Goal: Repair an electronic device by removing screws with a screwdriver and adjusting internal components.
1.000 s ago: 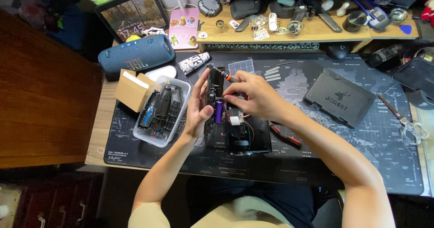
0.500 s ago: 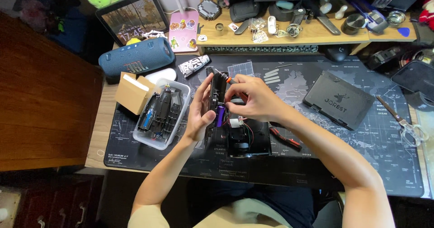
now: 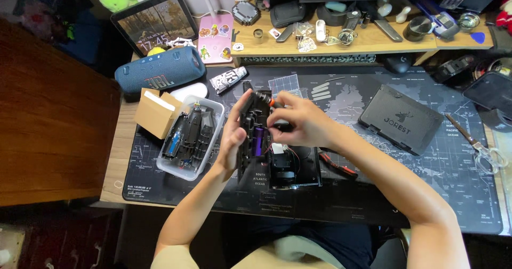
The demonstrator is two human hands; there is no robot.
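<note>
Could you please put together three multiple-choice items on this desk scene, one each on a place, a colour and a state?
1. Where does the clear plastic tray lie?
A. to the left of the hands
B. on the wooden shelf
C. on top of the flat black case

2. What colour is the cylindrical speaker?
A. red
B. blue
C. white

3. How is the opened black device placed?
A. flat inside the tray
B. held between both hands
C. lying untouched by the scissors

Answers:
1 A, the tray sits on the desk mat just left of the left hand.
2 B, its fabric body is dark blue.
3 B, the left hand props its side while the right hand works at its top.
</note>
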